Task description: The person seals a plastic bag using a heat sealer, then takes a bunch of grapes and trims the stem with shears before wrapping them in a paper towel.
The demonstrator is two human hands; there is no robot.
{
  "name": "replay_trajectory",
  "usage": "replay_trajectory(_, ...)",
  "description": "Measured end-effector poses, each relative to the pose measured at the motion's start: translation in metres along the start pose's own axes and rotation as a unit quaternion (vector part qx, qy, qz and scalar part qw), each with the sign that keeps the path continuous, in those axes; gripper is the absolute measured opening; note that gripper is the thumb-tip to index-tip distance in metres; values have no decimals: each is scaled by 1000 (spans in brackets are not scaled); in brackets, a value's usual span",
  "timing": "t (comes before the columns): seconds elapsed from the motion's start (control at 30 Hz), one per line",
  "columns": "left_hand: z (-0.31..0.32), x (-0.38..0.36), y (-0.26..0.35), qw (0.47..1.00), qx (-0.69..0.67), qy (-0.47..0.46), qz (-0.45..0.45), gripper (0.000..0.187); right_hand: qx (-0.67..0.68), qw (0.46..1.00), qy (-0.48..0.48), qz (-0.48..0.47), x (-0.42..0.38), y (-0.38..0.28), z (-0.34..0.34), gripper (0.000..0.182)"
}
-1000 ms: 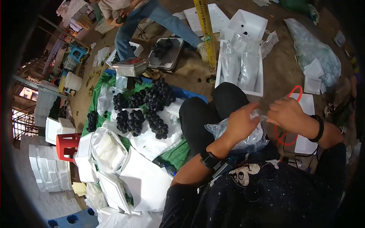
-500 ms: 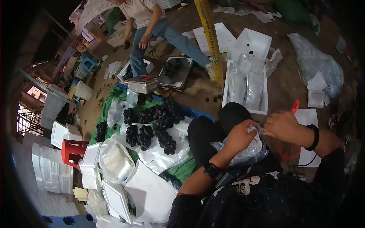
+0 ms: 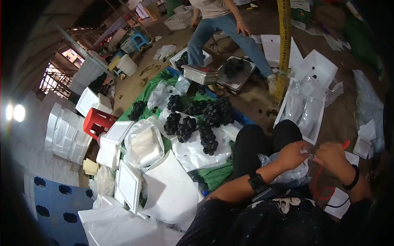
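Observation:
A clear plastic bag [image 3: 292, 174] lies in my lap, bulging below my hands; what is inside it I cannot make out. My left hand [image 3: 293, 155], with a black watch on its wrist, is closed on the gathered top of the bag. Close to its right, my right hand [image 3: 331, 156] is closed on the narrow end of the same plastic. A red cord-like loop [image 3: 315, 184] hangs below my right hand, and its thicker red end shows just behind the knuckles.
Dark grape bunches [image 3: 208, 139] lie on white plastic sheeting [image 3: 186, 158] ahead of my knees. A long foam box [image 3: 314, 135] holds clear-wrapped packs. Foam lids and a red stool [image 3: 97, 121] stand left. Beyond a scale [image 3: 236, 76], another person [image 3: 225, 28] sits beside a yellow post [image 3: 283, 53].
My view has swung left, so the scene sits farther right. My hands have drawn closer together, with the bag's top pulled narrow between them. The other person's visible hand has shifted toward their knee.

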State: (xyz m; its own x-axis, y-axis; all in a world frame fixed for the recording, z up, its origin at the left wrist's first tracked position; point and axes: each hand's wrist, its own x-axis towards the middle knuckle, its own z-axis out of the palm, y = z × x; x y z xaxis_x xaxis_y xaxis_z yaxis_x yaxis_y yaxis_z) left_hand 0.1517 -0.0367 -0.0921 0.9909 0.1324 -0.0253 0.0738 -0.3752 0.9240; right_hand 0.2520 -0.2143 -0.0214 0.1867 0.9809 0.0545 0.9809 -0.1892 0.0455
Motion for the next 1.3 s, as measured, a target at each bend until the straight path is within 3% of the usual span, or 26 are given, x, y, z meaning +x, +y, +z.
replay_trajectory(0.5,1,-17,13,996,23,11,80,23,50,998,-2,32,-9,-15,-25,23)
replay_trajectory(0.6,-3,-16,15,993,46,-41,97,32,68,998,-5,18,-11,-15,-29,24)
replay_trajectory(0.7,-1,-18,13,983,77,85,142,42,51,998,1,43,-13,-15,-25,24)
replay_trajectory(0.73,-2,-18,15,985,95,83,116,44,47,998,6,48,-14,-15,-25,24)
replay_trajectory(0.8,-9,-19,19,986,132,79,63,49,41,997,17,58,-13,-17,-25,24)
replay_trajectory(0.9,-17,-16,16,998,56,-33,18,46,24,996,38,73,-11,-21,-23,24)
replay_trajectory(1.0,-11,-12,9,997,50,-23,58,40,19,997,31,63,-9,-21,-27,24)
replay_trajectory(1.2,-6,-12,14,997,54,-27,41,33,22,997,24,75,-15,-19,-21,24)
replay_trajectory(1.3,-9,-14,19,995,52,-75,50,32,79,995,-2,56,-18,-22,-26,24)
